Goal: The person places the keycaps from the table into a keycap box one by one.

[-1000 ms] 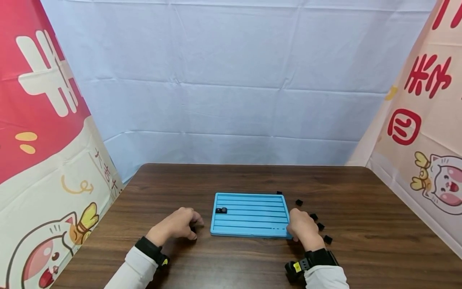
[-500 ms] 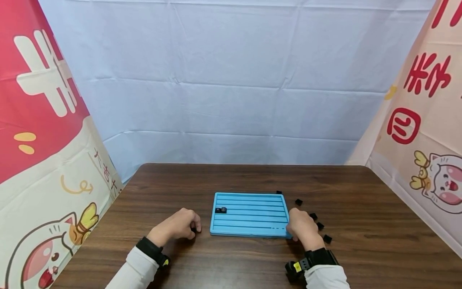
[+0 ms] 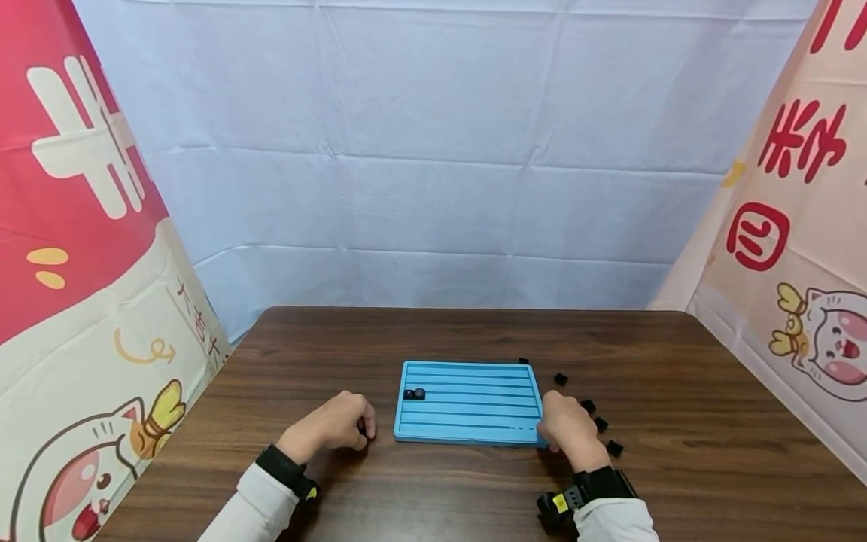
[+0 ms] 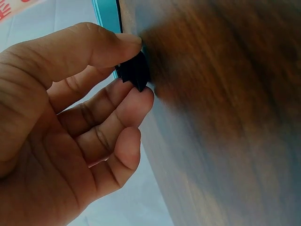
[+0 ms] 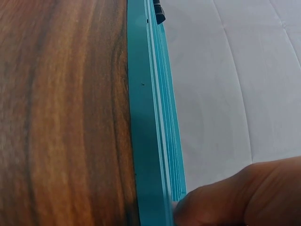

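Observation:
A light-blue ridged tray (image 3: 467, 433) lies flat on the table, with two small black keycaps (image 3: 415, 394) side by side near its left end. Left of the tray, close over the tabletop, my left hand (image 3: 333, 421) pinches another black keycap (image 4: 134, 70) between thumb and fingertips; the left wrist view shows it partly covered by the thumb. My right hand (image 3: 567, 427) grips the tray's right front corner. In the right wrist view its thumb (image 5: 211, 202) lies against the tray rim, while the other fingers are out of sight.
Several loose black keycaps (image 3: 601, 424) are scattered right of the tray, and one keycap (image 3: 524, 361) sits just behind its back edge. The brown wooden table (image 3: 406, 497) ends at a pale cloth backdrop (image 3: 433, 188), with printed cloths hanging at both sides.
My left fingers have drawn in, with the index finger curling back from its extended position, and the keycap now shows between them. The right hand and the tray stay nearly in place.

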Motion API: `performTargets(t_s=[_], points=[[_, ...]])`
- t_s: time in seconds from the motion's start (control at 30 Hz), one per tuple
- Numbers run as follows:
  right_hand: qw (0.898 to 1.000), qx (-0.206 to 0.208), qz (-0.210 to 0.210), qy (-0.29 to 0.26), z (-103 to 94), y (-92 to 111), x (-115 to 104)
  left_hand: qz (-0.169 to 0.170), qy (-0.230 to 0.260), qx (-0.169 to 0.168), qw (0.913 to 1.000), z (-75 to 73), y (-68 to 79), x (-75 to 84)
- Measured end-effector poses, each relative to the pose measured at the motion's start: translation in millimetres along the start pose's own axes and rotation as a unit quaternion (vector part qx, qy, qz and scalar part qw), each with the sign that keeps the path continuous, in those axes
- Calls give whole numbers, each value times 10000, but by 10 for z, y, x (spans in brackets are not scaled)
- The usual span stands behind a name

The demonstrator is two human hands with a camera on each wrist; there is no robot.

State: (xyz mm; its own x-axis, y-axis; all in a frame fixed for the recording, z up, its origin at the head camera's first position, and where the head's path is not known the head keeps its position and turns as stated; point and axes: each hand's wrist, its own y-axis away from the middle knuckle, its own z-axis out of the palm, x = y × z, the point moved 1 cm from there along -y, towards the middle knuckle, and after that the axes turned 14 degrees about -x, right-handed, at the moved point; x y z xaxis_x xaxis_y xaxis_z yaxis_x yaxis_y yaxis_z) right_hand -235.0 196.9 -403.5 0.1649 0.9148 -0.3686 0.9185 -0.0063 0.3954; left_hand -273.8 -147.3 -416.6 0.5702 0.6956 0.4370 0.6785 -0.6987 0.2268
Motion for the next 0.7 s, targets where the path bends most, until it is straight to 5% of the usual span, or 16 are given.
performTargets(t_s=[0.7], points=[[10000,-38,-74,-50,19,-29,20,-39,-108,218,9997,-135,37,10]])
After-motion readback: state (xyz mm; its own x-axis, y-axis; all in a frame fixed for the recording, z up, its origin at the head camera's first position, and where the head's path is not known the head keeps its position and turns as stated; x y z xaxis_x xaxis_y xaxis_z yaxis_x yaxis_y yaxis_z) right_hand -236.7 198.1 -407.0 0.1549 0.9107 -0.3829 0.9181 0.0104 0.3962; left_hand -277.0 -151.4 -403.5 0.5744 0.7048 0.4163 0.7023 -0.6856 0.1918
